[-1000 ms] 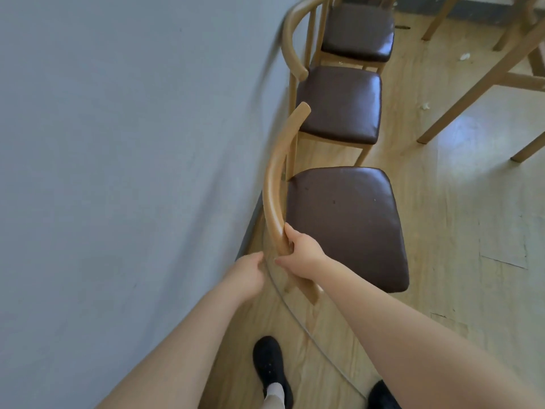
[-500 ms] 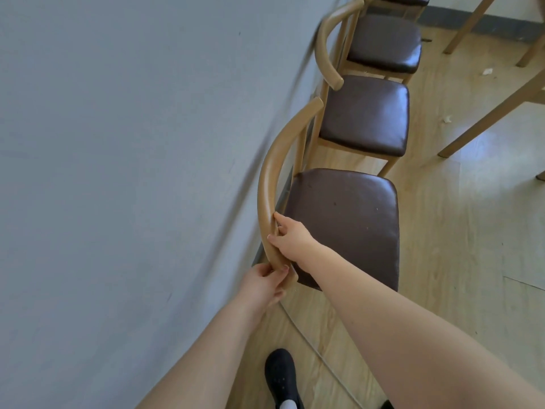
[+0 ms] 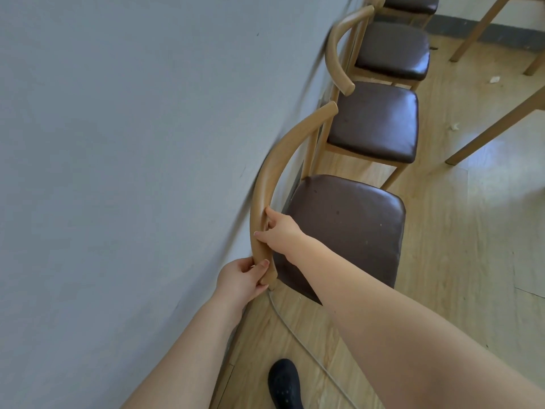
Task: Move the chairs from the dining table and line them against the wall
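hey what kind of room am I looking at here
Probably a dining room or canteen: matching wooden chairs with dark padded seats line a plain grey wall, and wooden table legs stand on the light wood-look floor.

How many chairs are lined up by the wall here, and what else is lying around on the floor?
Chairs along the wall: 4 (nearest, next, third, fourth partly out of frame)
Cable on the floor: 1
Scraps on the floor: 2
Total: 7
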